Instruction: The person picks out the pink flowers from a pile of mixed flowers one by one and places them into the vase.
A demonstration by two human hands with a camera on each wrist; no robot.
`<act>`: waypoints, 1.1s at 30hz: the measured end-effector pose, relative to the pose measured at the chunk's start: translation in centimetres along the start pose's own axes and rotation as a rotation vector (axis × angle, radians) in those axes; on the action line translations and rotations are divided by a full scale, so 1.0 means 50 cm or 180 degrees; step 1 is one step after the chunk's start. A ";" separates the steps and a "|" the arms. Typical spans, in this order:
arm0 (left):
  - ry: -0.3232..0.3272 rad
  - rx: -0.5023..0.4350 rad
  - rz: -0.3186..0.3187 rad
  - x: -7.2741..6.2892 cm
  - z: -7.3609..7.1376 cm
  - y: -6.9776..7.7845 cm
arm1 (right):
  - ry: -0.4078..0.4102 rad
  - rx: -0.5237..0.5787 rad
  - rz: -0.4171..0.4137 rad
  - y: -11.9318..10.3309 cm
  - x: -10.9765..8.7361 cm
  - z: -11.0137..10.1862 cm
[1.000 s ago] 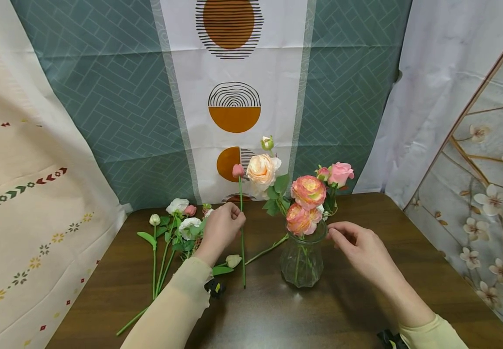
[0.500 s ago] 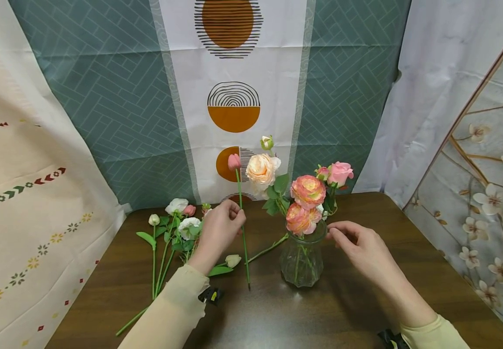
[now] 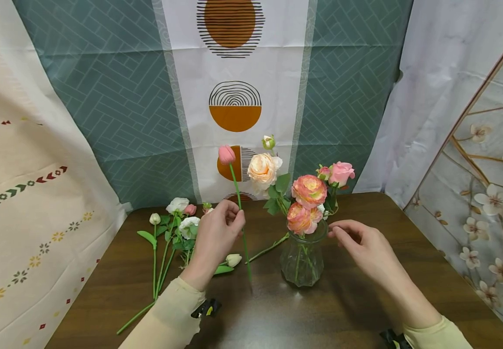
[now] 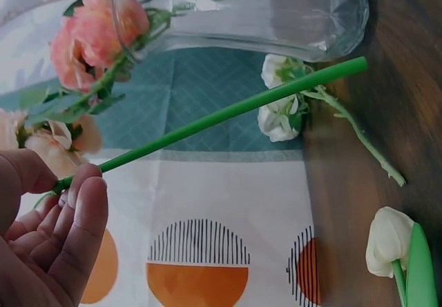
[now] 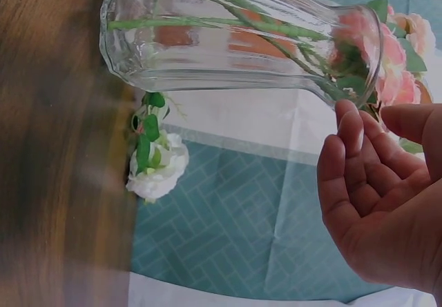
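In the head view my left hand (image 3: 216, 232) pinches the green stem of a pink tulip (image 3: 227, 154) between thumb and fingers. The tulip leans, bloom up and to the left, its lower stem end over the table left of a clear glass vase (image 3: 301, 264). The left wrist view shows that bare stem (image 4: 228, 114) slanting from my fingertips past the vase. My right hand (image 3: 367, 247) holds the vase's rim at its right side, fingertips and thumb right at the glass. Coral ranunculus-like blooms (image 3: 309, 191), a peach bloom (image 3: 263, 168) and a pink rose (image 3: 340, 173) stand in the vase.
White flowers (image 3: 189, 227) and a white tulip bud (image 3: 154, 219) lie on the left of the brown table (image 3: 251, 325). Another white tulip (image 3: 233, 260) lies beside my left wrist. Behind the vase lies a white flower (image 5: 162, 165) with a cut stem (image 3: 266, 249). Patterned cloths hang around.
The pink tulip has tilted, its bloom moving left and up and its lower end swinging slightly right. My left hand has shifted a little left. The right hand stays at the vase's rim.
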State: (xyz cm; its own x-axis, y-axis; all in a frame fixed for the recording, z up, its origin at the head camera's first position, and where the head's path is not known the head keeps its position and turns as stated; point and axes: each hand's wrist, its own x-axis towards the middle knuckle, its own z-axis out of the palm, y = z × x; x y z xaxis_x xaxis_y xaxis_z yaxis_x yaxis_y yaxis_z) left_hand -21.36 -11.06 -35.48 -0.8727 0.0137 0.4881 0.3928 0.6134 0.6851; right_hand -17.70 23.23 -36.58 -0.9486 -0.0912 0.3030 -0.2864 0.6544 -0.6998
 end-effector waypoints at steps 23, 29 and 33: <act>0.0282 -0.0267 0.0705 -0.068 0.000 0.064 | 0.0442 0.0028 -0.0309 -0.089 -0.035 -0.034; 0.0196 -0.0377 0.0825 -0.082 0.010 0.082 | 0.0361 0.0083 -0.0527 -0.144 -0.029 -0.025; 0.0152 -0.0395 0.0892 -0.088 0.021 0.093 | 0.0274 0.0088 -0.0625 -0.171 -0.017 -0.015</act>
State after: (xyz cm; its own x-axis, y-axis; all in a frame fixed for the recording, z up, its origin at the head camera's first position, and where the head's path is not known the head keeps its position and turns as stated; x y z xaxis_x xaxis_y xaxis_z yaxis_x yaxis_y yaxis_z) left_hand -16.00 -7.44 -35.01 -0.7119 0.1299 0.6901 0.6512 0.4899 0.5796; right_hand -14.32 18.30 -30.37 -0.8596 -0.1496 0.4887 -0.4694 0.6093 -0.6391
